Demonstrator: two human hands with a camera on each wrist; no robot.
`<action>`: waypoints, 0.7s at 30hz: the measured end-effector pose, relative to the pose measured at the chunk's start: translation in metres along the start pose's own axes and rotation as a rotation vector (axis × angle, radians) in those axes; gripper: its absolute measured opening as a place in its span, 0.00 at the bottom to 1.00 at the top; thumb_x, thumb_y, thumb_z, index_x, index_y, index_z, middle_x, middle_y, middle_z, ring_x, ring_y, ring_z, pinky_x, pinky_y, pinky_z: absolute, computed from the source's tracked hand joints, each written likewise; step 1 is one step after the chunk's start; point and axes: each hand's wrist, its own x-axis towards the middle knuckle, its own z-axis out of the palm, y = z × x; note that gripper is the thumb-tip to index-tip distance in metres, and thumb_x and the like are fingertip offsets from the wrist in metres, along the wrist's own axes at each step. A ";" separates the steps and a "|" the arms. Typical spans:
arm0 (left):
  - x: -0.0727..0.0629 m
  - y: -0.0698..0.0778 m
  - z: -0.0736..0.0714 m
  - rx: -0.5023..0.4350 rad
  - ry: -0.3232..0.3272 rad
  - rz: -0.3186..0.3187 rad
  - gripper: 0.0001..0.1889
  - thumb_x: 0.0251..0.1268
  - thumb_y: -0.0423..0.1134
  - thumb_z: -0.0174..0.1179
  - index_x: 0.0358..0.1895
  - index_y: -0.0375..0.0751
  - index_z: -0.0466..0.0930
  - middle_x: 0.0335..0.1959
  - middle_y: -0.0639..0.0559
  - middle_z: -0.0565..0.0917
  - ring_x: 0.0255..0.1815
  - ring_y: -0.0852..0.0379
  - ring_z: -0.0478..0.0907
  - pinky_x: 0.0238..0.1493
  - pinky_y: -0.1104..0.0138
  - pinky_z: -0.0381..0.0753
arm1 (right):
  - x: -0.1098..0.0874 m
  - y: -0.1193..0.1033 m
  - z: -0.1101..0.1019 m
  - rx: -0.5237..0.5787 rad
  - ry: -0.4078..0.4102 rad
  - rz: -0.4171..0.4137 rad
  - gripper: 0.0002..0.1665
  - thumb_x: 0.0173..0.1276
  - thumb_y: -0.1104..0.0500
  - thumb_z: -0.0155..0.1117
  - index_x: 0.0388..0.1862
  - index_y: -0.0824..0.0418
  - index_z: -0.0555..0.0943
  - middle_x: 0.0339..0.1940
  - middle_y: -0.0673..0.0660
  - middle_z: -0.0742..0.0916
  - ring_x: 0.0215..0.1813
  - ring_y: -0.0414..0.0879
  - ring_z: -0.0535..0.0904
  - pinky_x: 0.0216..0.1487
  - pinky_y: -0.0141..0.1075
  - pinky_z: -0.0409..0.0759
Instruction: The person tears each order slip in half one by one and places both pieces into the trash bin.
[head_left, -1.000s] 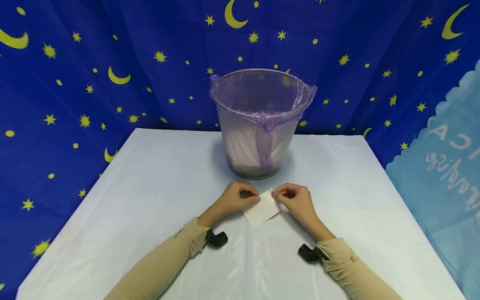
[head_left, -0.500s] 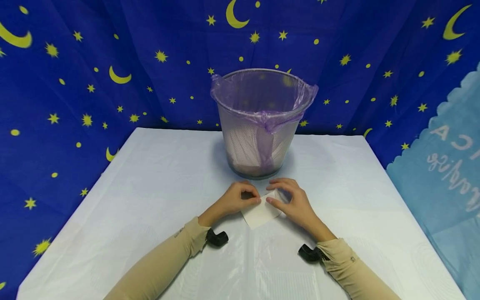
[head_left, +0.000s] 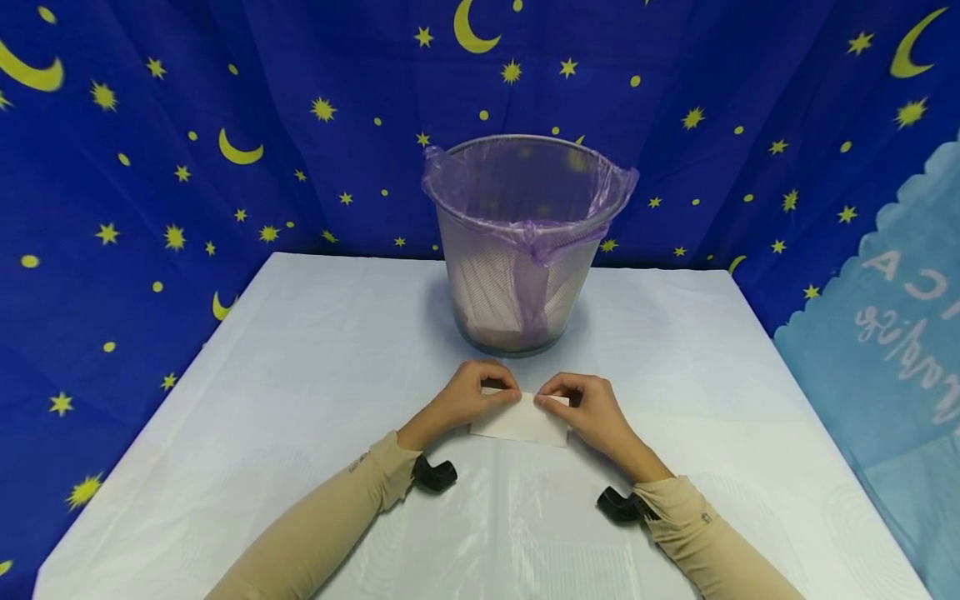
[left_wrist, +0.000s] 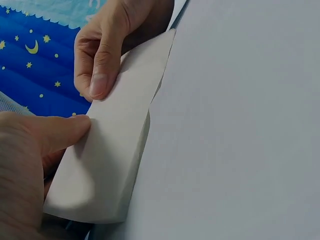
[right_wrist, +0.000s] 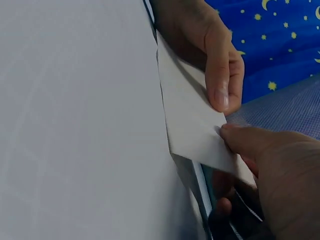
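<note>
A small cream-white sheet of paper (head_left: 519, 423) is held between the two hands, just above the table in front of the bin. My left hand (head_left: 468, 397) pinches its upper edge between thumb and fingers. A short way along the same edge, my right hand (head_left: 591, 410) pinches it too. In the left wrist view the paper (left_wrist: 117, 135) slants across, with more than one layer showing along its lower edge. The right wrist view shows both thumbs on the near face of the paper (right_wrist: 192, 117); most fingers are hidden behind it.
A mesh waste bin (head_left: 480, 287) with a purple bag (head_left: 534, 242) over its rim stands beyond the hands. The table wears a white cover (head_left: 322, 333). A blue star-and-moon curtain (head_left: 285, 167) hangs behind, and a light blue cloth (head_left: 885, 333) is at right.
My right hand opened off the paper's edge, then pinched it again closer to my left hand. The paper has turned from a slanted position to a wide, nearly level one. My left hand barely moved.
</note>
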 end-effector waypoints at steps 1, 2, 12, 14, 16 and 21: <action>0.001 0.000 0.000 0.000 0.001 0.001 0.03 0.67 0.33 0.70 0.36 0.38 0.91 0.36 0.47 0.90 0.41 0.61 0.84 0.53 0.66 0.85 | 0.000 0.000 0.000 0.011 -0.006 0.001 0.03 0.67 0.56 0.79 0.36 0.52 0.92 0.33 0.46 0.92 0.25 0.35 0.75 0.26 0.30 0.72; 0.001 0.000 0.000 -0.001 0.001 0.000 0.03 0.67 0.33 0.70 0.36 0.38 0.91 0.36 0.47 0.90 0.41 0.60 0.84 0.53 0.66 0.85 | 0.000 -0.001 0.000 0.023 -0.013 0.005 0.03 0.67 0.56 0.79 0.36 0.52 0.92 0.33 0.46 0.92 0.27 0.35 0.78 0.29 0.29 0.75; 0.000 0.002 0.002 -0.001 -0.023 -0.026 0.02 0.67 0.34 0.71 0.36 0.39 0.92 0.37 0.48 0.90 0.42 0.61 0.83 0.53 0.66 0.85 | 0.003 -0.002 0.010 0.124 -0.050 0.072 0.05 0.69 0.56 0.77 0.37 0.56 0.91 0.35 0.48 0.93 0.44 0.39 0.89 0.49 0.31 0.85; -0.001 0.002 0.002 0.000 -0.008 -0.023 0.02 0.67 0.34 0.71 0.36 0.40 0.92 0.37 0.49 0.91 0.42 0.61 0.85 0.54 0.66 0.85 | 0.004 -0.003 0.011 0.126 -0.049 0.071 0.05 0.69 0.56 0.77 0.37 0.57 0.91 0.35 0.48 0.93 0.43 0.39 0.89 0.50 0.31 0.85; -0.002 0.001 0.002 -0.006 0.009 -0.021 0.02 0.67 0.34 0.71 0.37 0.40 0.92 0.37 0.49 0.91 0.42 0.61 0.86 0.54 0.65 0.85 | 0.004 -0.005 0.011 0.123 -0.052 0.072 0.05 0.69 0.56 0.77 0.37 0.57 0.91 0.35 0.48 0.93 0.43 0.40 0.89 0.50 0.32 0.86; -0.002 0.002 0.004 -0.034 0.038 -0.013 0.03 0.67 0.35 0.72 0.37 0.40 0.92 0.37 0.48 0.92 0.43 0.59 0.88 0.55 0.63 0.84 | 0.006 -0.008 0.009 0.082 -0.041 0.078 0.03 0.69 0.56 0.78 0.37 0.54 0.91 0.34 0.47 0.92 0.40 0.39 0.87 0.47 0.32 0.85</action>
